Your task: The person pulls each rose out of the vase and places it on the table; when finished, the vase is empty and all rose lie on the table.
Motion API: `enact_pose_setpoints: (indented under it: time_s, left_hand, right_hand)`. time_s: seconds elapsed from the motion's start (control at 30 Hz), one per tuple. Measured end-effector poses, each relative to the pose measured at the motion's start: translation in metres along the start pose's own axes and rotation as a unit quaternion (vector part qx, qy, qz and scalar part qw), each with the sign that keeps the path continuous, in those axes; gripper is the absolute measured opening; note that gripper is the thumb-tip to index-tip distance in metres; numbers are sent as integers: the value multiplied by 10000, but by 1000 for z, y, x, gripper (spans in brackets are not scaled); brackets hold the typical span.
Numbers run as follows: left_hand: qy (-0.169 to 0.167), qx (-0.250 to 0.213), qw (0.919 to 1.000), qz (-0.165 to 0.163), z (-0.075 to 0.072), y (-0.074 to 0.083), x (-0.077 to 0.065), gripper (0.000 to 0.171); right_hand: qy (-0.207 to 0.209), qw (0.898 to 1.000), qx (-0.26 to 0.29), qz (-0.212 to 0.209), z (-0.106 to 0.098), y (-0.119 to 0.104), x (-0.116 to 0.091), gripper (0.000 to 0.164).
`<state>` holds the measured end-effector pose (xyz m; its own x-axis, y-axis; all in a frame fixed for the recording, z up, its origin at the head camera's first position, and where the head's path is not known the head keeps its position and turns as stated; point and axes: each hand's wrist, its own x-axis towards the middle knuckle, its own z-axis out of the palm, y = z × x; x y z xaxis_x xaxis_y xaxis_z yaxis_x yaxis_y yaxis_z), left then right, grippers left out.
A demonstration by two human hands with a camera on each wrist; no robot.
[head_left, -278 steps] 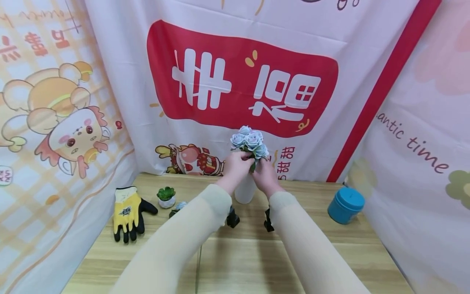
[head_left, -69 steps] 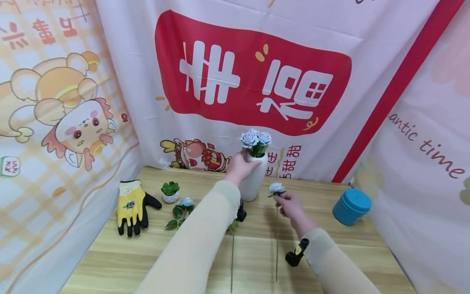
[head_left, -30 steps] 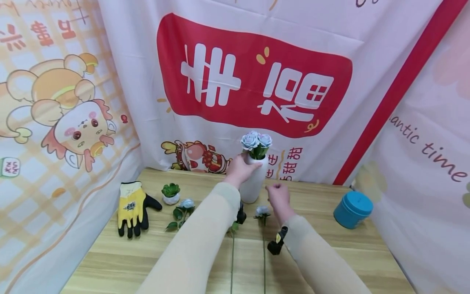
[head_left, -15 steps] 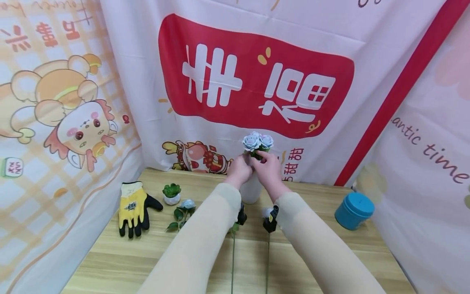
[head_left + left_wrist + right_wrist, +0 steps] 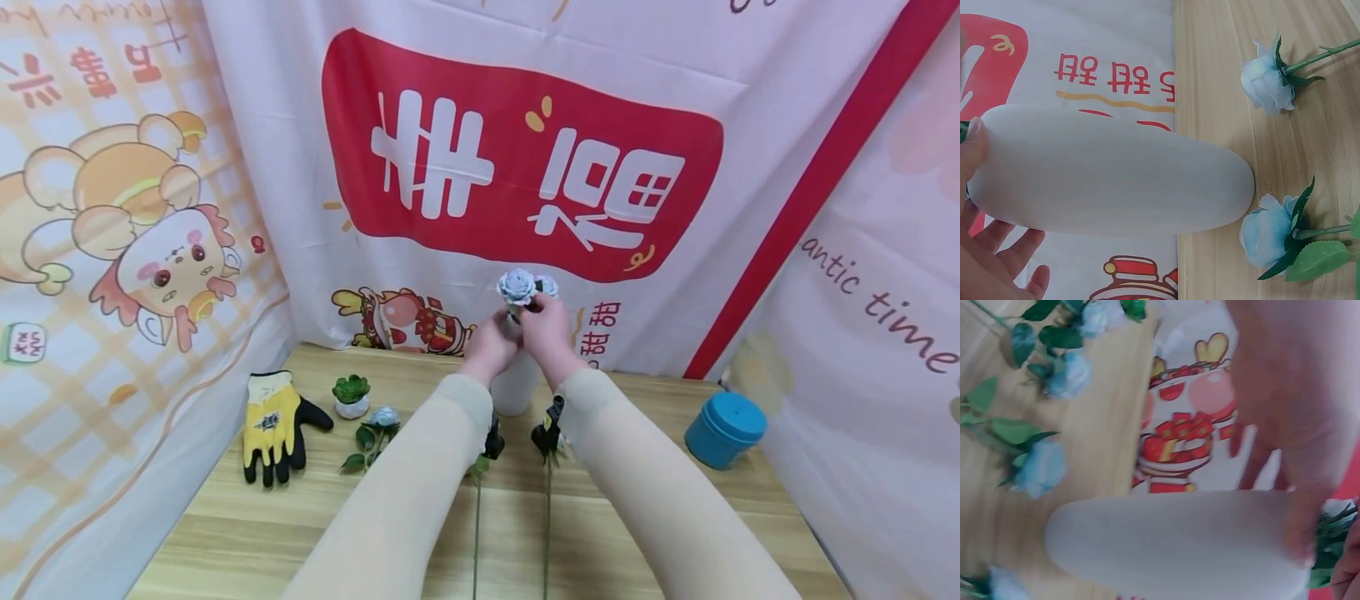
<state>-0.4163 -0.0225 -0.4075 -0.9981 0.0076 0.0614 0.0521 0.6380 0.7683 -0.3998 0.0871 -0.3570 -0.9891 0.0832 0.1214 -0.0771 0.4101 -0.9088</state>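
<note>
A white vase (image 5: 513,392) stands upright near the back of the table, pale blue roses at its mouth. My left hand (image 5: 492,346) grips the vase near its rim; its thumb lies across the top in the left wrist view. My right hand (image 5: 547,333) pinches a rose (image 5: 517,286) just under its bloom, and a second bloom (image 5: 549,286) shows behind the fingers. In the left wrist view, two cut-off views of loose roses, an upper rose (image 5: 1269,81) and a lower rose (image 5: 1267,236), lie on the wood by the vase's base.
Another blue rose (image 5: 384,417) lies left of my left forearm. A small potted succulent (image 5: 351,396) and a yellow-black work glove (image 5: 270,425) are farther left. On the right stands a blue lidded canister (image 5: 726,429). A printed cloth (image 5: 637,308) hangs behind the table.
My right hand laid a rose down right of the vase, then rose to the blooms at its mouth and took hold there. The front bloom has lifted slightly. My left hand stays on the vase.
</note>
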Motion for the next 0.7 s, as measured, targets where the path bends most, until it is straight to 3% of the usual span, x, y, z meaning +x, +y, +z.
enact_pose_setpoints:
  time_s: [0.2,0.43,0.7]
  left_hand:
    - [-86,-276,9994,163,-2,1,-2,72]
    - [12,-661,9977,136,0,-2,-4,76]
    - [106,-847,9963,115,3,-4,-5,75]
  right_hand:
    - [216,9986,386,-278,-14,-30,-2,34]
    - [429,9913,1059,-654,-45,-65,-5,31]
    - [816,9693,1953,-1252,-93,-102,-24,35]
